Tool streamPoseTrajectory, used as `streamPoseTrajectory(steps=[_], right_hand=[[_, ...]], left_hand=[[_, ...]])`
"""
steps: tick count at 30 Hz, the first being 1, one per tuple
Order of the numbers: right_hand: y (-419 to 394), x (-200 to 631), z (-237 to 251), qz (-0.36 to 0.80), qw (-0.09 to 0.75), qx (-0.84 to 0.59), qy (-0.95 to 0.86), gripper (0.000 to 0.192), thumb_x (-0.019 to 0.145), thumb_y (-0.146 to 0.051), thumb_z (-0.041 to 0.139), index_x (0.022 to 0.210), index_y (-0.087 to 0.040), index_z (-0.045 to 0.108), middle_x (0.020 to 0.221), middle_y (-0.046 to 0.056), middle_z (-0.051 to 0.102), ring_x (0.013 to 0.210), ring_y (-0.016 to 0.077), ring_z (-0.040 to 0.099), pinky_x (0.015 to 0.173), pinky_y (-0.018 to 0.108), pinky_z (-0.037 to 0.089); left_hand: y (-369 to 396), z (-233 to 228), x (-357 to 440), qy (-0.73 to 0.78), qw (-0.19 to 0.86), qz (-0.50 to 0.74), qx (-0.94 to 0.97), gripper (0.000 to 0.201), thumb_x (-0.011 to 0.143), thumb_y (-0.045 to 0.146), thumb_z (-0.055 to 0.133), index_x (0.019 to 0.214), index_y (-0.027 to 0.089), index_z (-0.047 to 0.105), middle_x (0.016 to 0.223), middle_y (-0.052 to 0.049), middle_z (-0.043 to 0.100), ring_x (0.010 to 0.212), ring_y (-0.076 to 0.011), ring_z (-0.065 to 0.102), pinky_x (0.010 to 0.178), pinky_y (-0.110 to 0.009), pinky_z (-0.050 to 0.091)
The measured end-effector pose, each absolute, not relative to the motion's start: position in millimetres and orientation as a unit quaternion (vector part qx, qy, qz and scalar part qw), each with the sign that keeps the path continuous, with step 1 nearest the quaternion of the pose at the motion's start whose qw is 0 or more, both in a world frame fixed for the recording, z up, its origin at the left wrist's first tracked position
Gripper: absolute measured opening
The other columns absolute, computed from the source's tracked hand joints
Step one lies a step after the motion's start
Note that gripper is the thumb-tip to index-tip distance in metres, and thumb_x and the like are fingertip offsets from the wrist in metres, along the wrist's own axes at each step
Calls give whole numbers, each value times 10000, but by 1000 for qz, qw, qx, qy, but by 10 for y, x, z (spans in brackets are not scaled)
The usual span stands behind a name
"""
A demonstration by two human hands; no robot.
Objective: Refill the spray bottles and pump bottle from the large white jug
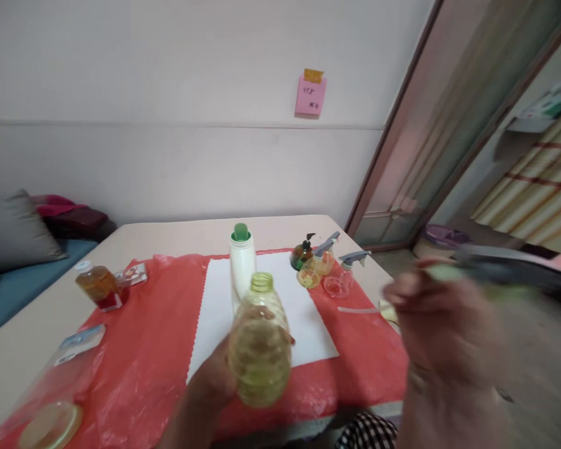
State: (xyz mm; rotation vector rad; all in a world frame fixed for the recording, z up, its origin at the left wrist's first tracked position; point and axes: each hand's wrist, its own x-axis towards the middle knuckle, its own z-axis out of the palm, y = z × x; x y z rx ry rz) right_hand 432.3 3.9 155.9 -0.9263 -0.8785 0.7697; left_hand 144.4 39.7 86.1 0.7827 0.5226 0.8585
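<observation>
In my left hand [212,371] is a translucent yellow-green ribbed bottle [260,358], its open neck facing up and away; the fingers behind it show through. My right hand [449,327], smeared by motion, is closed around a spray trigger head [509,265], grey and pale green. A thin whitish tube [359,310] sticks out leftward from near that hand. Behind the held bottle, a white bottle [242,262] stands upright with a green scoop-like piece [240,232] in its mouth. It rests on a white cloth [210,330].
Red plastic sheeting [149,337] covers much of the table [187,234]. On the right stand a dark pump bottle [302,254] and small bottles with grey trigger heads [354,257]. To the left are an amber bottle [100,287], a packet [81,343] and a round lid [51,426].
</observation>
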Motion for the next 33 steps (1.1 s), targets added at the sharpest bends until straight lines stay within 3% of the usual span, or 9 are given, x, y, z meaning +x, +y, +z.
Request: streamPoseTrajectory(steps=[2,5,11,16,18,21,23,28,33], right_hand=[[357,4215,1460,268,644,-542,-468,255,804,-511,738,817,-257,723,772,14,705,748,218,652,738,383,504],[749,4046,1092,274,380,-655,-593,206,789,-435,716,862,-244,749,824,24,741,829,249,668,744,359,479],[913,3869,378,300,253,-715,-579,313,788,-397,810,649,-206,604,630,-22,624,699,170,632,755,348,508],[870,3834,526,319,296,-688,-581,312,753,-487,796,728,-210,654,813,90,723,953,292,688,863,417,498],[834,3736,653,352,329,-645,-593,420,877,-613,604,944,-212,708,952,116,758,1001,293,706,871,409,515],[719,3479,742,563,406,-466,-549,676,966,-730,328,1366,-247,581,1183,122,749,965,252,739,851,411,556],[632,3278,711,714,438,-298,-458,724,923,-776,429,1450,-287,517,1301,120,711,1010,264,739,860,433,566],[579,2939,569,784,515,-192,-291,576,767,-683,745,1132,-237,739,1177,109,774,1054,306,729,890,460,586],[714,3099,721,707,629,-240,-217,447,674,-525,884,1019,-269,760,1107,35,797,907,227,754,763,340,613]], left_hand=[[485,882,1384,290,756,459,364,565,569,532,926,1005,208,770,1043,-156,764,938,-358,732,852,-503,593],[593,906,1312,287,723,507,371,736,495,468,945,1162,244,728,1159,-130,741,1080,-379,698,938,-507,570],[621,928,1304,300,677,553,381,822,524,333,920,1284,243,619,1185,-112,719,1119,-349,680,976,-481,545],[571,1006,1389,331,645,567,391,899,457,307,948,1268,260,562,1181,-86,692,1104,-335,673,931,-441,554],[559,1031,1425,350,625,570,402,908,426,287,957,1239,250,556,1158,-79,689,1091,-330,678,908,-416,560],[552,1038,1490,374,583,589,416,912,446,288,953,1253,240,531,1206,-89,679,1135,-330,668,911,-391,559],[549,1024,1548,388,564,594,422,896,487,285,936,1275,238,513,1224,-92,679,1153,-326,663,927,-387,555],[546,957,1705,448,526,567,449,879,533,271,917,1308,240,503,1204,-71,703,1094,-291,684,920,-375,552],[712,808,1641,477,450,605,452,713,592,316,877,1224,216,564,1325,-119,651,1314,-313,582,1116,-429,434]])
